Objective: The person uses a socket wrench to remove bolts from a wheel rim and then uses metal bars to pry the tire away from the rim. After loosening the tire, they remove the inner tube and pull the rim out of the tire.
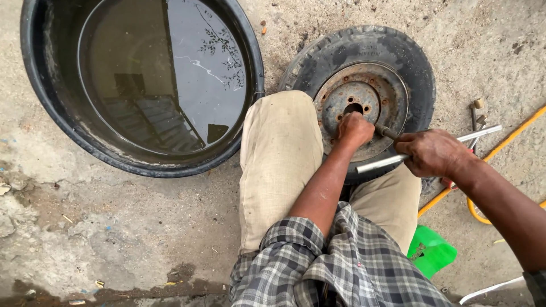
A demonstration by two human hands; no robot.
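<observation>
The left hand clenches at the rusty rim, apparently gripping a tool; the right hand wraps the metal bar. A slipping bar can pinch fingers.

tyre: matt black rubber, dusty, worn tread
wheel rim: rusted metal, rough and pitted
bar: smooth grey metal, dull shine, gripped by right hand
tub: black rubber-like wall, scuffed; glossy reflecting water held inside
ground: rough concrete, cracked, dirt-stained
trousers: coarse beige cloth
shirt: checked woven cloth
hose: smooth yellow plastic
</observation>
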